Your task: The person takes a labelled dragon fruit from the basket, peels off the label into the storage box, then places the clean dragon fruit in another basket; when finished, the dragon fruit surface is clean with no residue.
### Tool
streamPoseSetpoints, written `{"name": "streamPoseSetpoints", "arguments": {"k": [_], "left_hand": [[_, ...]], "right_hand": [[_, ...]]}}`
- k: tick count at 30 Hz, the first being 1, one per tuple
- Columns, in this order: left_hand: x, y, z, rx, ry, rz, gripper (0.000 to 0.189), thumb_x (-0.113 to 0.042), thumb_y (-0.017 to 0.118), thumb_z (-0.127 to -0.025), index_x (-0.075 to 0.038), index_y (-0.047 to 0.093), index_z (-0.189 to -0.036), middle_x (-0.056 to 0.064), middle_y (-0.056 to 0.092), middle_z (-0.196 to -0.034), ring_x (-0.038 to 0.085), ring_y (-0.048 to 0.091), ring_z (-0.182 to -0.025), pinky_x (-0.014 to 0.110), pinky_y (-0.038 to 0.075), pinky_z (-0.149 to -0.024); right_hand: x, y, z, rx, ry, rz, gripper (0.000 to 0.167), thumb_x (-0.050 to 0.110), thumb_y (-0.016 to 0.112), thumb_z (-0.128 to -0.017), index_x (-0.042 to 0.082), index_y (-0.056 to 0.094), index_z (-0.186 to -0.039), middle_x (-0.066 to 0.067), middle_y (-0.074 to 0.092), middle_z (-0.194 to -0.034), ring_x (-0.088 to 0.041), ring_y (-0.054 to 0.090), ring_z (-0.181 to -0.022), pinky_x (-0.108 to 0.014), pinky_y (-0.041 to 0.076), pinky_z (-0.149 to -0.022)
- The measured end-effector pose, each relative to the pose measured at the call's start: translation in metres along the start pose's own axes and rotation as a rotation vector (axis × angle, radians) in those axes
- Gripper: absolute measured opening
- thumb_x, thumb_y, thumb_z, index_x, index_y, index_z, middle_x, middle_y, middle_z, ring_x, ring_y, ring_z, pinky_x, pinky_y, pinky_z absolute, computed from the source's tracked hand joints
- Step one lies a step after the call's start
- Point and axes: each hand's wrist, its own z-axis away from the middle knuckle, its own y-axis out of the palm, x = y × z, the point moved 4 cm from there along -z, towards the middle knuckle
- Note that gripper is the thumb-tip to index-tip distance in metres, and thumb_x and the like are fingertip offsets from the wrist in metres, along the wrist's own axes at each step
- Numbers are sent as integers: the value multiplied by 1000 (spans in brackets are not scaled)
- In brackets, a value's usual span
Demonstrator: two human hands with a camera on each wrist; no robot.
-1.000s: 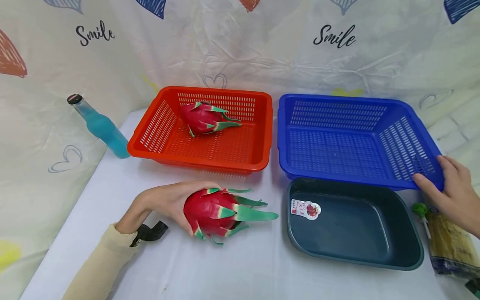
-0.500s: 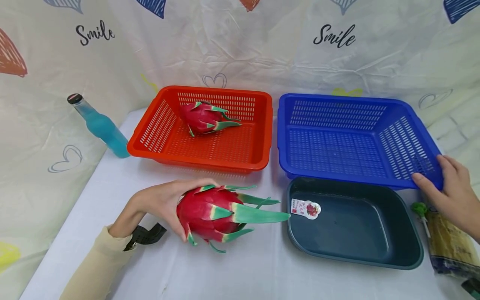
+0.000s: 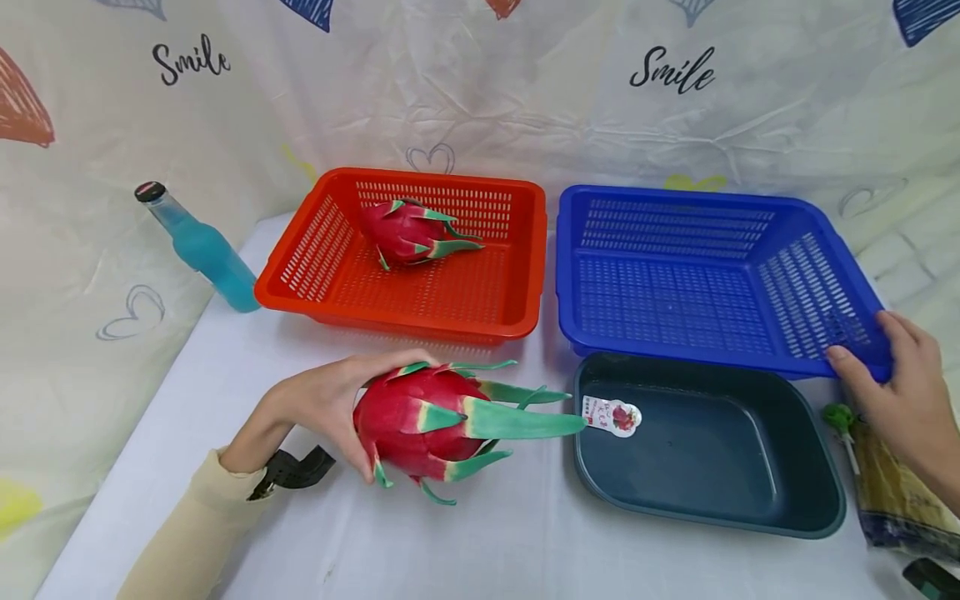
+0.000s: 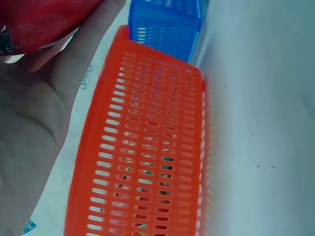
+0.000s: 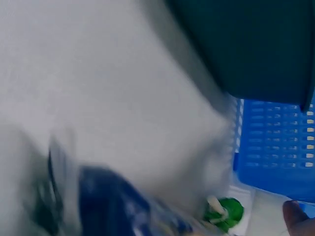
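My left hand (image 3: 322, 408) grips a red dragon fruit (image 3: 420, 423) round its blunt end, above the white table in front of the red basket. The fruit's green-tipped scales point right, the longest reaching the dark tub's left rim in the head view. In the left wrist view, the palm and a piece of the dragon fruit (image 4: 37, 22) fill the upper left corner. At the far right my right hand (image 3: 911, 392) holds the front right corner of the blue basket (image 3: 667, 287), thumb over the rim. A second dragon fruit (image 3: 408, 233) lies inside the red basket (image 3: 397, 321).
Ahead of the blue basket sits a dark green tub (image 3: 705, 458) with a fruit sticker (image 3: 611, 417). A blue bottle (image 3: 213, 260) stands at the back left. Beside the tub lie a yellow-brown packet (image 3: 903, 487) and a green ball on a white stick (image 3: 838, 417).
The left hand has raised the dragon fruit, which looks larger and sits slightly further left, its longest scale reaching further right. The right hand stays on the blue basket.
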Motion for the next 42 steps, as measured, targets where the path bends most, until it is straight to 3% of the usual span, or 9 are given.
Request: {"name": "streamPoseSetpoints", "arguments": {"k": [4, 11, 17, 29, 34, 38, 42], "left_hand": [[0, -1, -2, -18, 2, -11, 93, -29, 87, -71, -8, 34, -145, 9, 47, -137, 18, 47, -128, 38, 59, -86], [-5, 0, -4, -79, -53, -94, 96, -27, 89, -68, -9, 34, -145, 9, 47, -139, 15, 45, -129, 35, 58, -87], [-1, 2, -3, -104, -71, -107, 97, -23, 89, -67, -7, 33, -145, 10, 46, -139, 12, 43, -129, 34, 58, -87], [4, 11, -9, -51, -73, -93, 93, -29, 87, -69, -11, 35, -144, 8, 48, -138, 17, 47, -128, 33, 58, -88], [3, 13, -9, -62, -72, -110, 94, -29, 87, -70, -10, 34, -145, 8, 48, -138, 15, 46, -128, 33, 58, -87], [-2, 9, -12, -68, -57, -157, 98, -30, 89, -68, -8, 33, -145, 9, 47, -139, 15, 45, -129, 32, 58, -88], [-10, -3, -28, -52, -32, -223, 99, -32, 90, -66, -7, 35, -144, 8, 49, -137, 18, 47, -128, 31, 57, -88]], "right_hand": [[-2, 1, 1, -34, 30, -22, 70, 25, 45, -102, -1, 6, -154, -28, -1, -159, -62, 12, -137, -74, 12, -107], [-2, 2, 0, -51, 41, -48, 70, 24, 46, -102, 3, 7, -155, -26, 0, -160, -61, 14, -138, -71, 11, -110], [-6, 4, 0, -55, 41, -63, 71, 27, 47, -100, 7, 7, -156, -24, 1, -160, -60, 15, -138, -69, 11, -111], [-8, 5, 3, -105, 79, -59, 67, 26, 46, -101, 8, 11, -156, -21, 7, -160, -56, 19, -140, -62, 13, -116], [-8, 7, 5, -120, 88, -53, 67, 27, 47, -101, 8, 13, -156, -21, 8, -159, -55, 21, -139, -61, 15, -116], [-8, 7, 4, -132, 80, -51, 67, 26, 48, -101, 7, 14, -155, -22, 9, -159, -55, 22, -139, -61, 15, -116], [-7, 6, 3, -142, 76, -60, 68, 27, 49, -100, 9, 14, -156, -19, 9, -160, -54, 22, -139, -61, 15, -116]]}}
